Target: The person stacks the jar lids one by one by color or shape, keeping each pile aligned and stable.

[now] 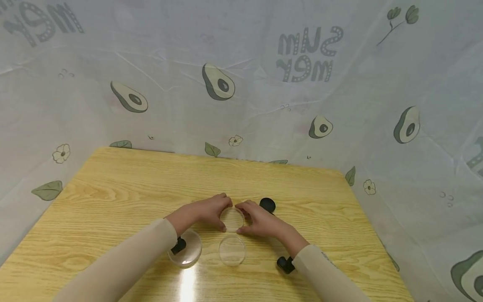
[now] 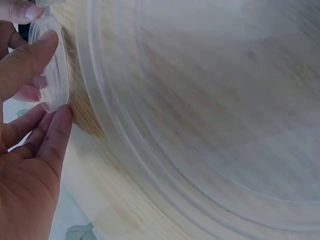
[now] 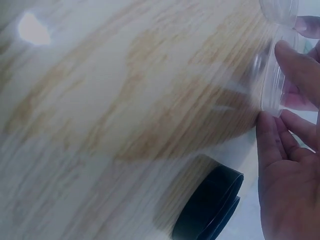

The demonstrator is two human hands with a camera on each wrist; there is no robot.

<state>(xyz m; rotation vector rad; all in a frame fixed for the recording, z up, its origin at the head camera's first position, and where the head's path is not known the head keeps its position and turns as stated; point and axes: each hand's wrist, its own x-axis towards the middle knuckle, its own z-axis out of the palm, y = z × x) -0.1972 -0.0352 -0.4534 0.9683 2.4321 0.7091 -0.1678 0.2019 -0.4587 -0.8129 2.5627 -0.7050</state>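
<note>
Between my two hands, near the middle of the table, is a clear round petri dish (image 1: 232,219). My left hand (image 1: 210,212) grips its left side, thumb at the near edge and fingers at the far edge. The right hand (image 1: 262,221) holds the opposite side in the same way. In the left wrist view, the dish (image 2: 56,75) shows its low, ridged side wall between thumb and fingertips. Just nearer to me lies a second clear dish (image 1: 232,251). Beneath my left wrist sits another clear dish (image 1: 192,251), which looks stacked and fills much of the left wrist view.
A black round object (image 1: 267,204) stands just beyond my right hand; the right wrist view shows it as a short black cylinder (image 3: 207,202). Black wrist-worn pieces hang under both sleeves. A patterned cloth (image 1: 173,105) rises behind the wooden table (image 1: 151,180) and along its sides.
</note>
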